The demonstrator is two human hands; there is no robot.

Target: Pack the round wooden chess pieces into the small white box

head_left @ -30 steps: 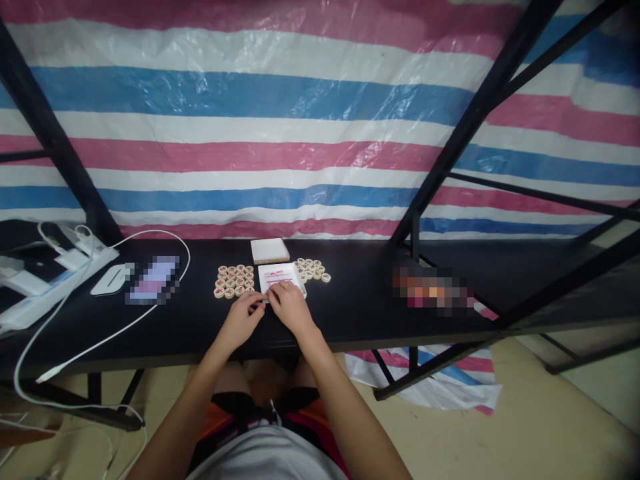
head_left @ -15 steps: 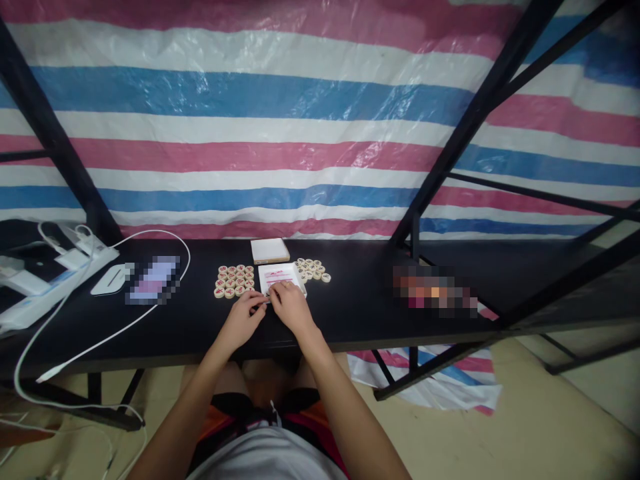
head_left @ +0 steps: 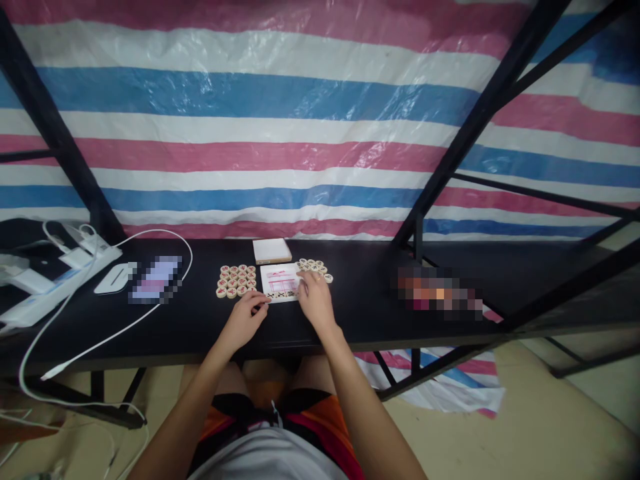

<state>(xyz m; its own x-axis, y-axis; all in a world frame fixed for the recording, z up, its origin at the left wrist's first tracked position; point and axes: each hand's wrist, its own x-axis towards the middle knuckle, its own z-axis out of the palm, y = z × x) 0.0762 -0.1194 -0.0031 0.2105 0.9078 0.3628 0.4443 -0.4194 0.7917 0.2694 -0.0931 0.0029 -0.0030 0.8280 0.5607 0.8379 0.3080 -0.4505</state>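
Observation:
A shallow white box (head_left: 284,269) with a pink drawing on its bottom lies in front of me. Along its near wall stands a row of several Chinese chess pieces (head_left: 281,295). My left hand (head_left: 246,313) is at the near left corner of the box, its fingers bent together and the tips touching the corner; what they may hold is hidden. Over the box's right edge reaches my right hand (head_left: 317,298), fingers bent but somewhat apart, close to loose dark-marked pieces (head_left: 313,265). No piece shows in it. To the left, red-marked pieces (head_left: 237,281) lie in neat rows.
A second shallow box or lid (head_left: 271,251) lies behind the white box on the black table (head_left: 365,293). On the left are a power strip (head_left: 60,280), a white cable (head_left: 107,340) and a blurred phone-like object (head_left: 155,279). Blurred items (head_left: 440,293) lie right.
My right hand has moved right, from the near wall of the box to its right edge, uncovering the row of pieces. My left hand has stayed at the corner.

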